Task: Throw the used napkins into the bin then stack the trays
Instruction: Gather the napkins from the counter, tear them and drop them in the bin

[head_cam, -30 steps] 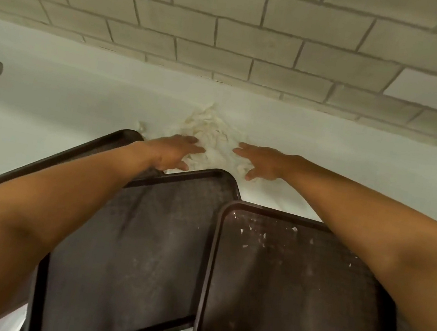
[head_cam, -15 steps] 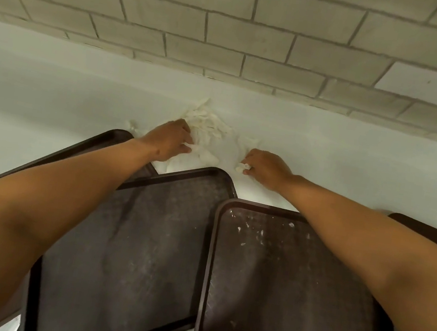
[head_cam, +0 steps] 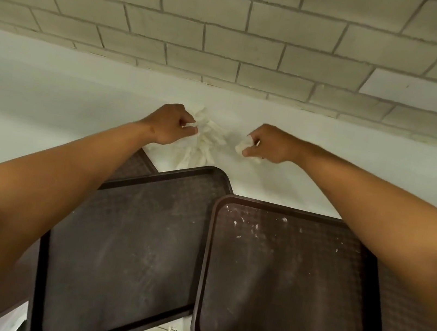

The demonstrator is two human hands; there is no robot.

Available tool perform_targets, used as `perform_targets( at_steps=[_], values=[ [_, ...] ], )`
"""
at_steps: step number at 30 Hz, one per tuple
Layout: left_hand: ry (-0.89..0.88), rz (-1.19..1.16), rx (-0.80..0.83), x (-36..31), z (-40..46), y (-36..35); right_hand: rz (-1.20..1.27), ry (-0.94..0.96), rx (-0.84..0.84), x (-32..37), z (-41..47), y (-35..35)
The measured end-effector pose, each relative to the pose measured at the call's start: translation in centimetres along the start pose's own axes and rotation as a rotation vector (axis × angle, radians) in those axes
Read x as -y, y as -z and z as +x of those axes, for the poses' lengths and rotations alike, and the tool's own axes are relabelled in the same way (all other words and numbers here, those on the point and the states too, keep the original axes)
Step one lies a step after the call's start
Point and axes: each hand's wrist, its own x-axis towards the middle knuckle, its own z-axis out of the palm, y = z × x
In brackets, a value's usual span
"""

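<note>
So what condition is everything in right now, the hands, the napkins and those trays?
Left hand: closed, pinching the napkin pile.
Right hand: closed on a crumpled napkin.
Napkin pile: crumpled, lying on the white counter by the wall.
Middle tray: empty, dusty, tilted askew, overlapping another tray.
Right tray: empty, flecked with white crumbs.
Trays: not yet stacked.

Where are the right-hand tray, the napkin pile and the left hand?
right-hand tray [head_cam: 278,289], head view, on its bare textured floor.
napkin pile [head_cam: 209,141], head view, on the crumpled paper between the hands.
left hand [head_cam: 170,125], head view, on the back of the fist.
</note>
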Motion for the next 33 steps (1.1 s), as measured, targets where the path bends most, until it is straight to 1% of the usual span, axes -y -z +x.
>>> perform_targets(
  at_steps=[2,6,9,12,16,20,22,23,28,33],
  values=[
    [0.001,-0.034,-0.022,-0.8,0.0,0.9,0.042,0.031,-0.035,1.2,-0.6,1.8],
    [-0.006,-0.188,-0.067,-2.2,0.0,2.6,0.147,0.108,-0.145,3.3,-2.4,4.1],
    [-0.043,-0.267,-0.1,-3.6,-0.2,3.6,0.223,0.139,-0.217,4.2,-4.0,5.0],
    [-0.082,-0.317,-0.111,-4.8,-0.5,4.1,0.303,0.14,-0.276,4.6,-5.7,5.1],
    [-0.079,-0.357,-0.107,-5.9,-0.4,4.1,0.386,0.116,-0.337,4.0,-7.1,4.6],
    [-0.043,-0.395,-0.107,-6.3,-0.9,2.9,0.499,0.078,-0.337,3.4,-8.4,3.2],
    [-0.026,-0.397,-0.062,-10.0,-1.0,0.1,0.571,0.034,-0.342,-0.1,-11.6,2.4],
    [-0.013,-0.412,-0.064,-10.1,-1.2,0.0,0.581,0.027,-0.338,-0.5,-11.7,1.7],
    [0.025,-0.475,-0.048,-10.9,-1.7,-0.7,0.589,-0.025,-0.37,-1.4,-12.9,0.2],
    [0.026,-0.507,-0.05,-14.2,-3.0,-1.9,0.564,0.013,-0.344,-3.0,-15.8,-0.6]
  ],
)
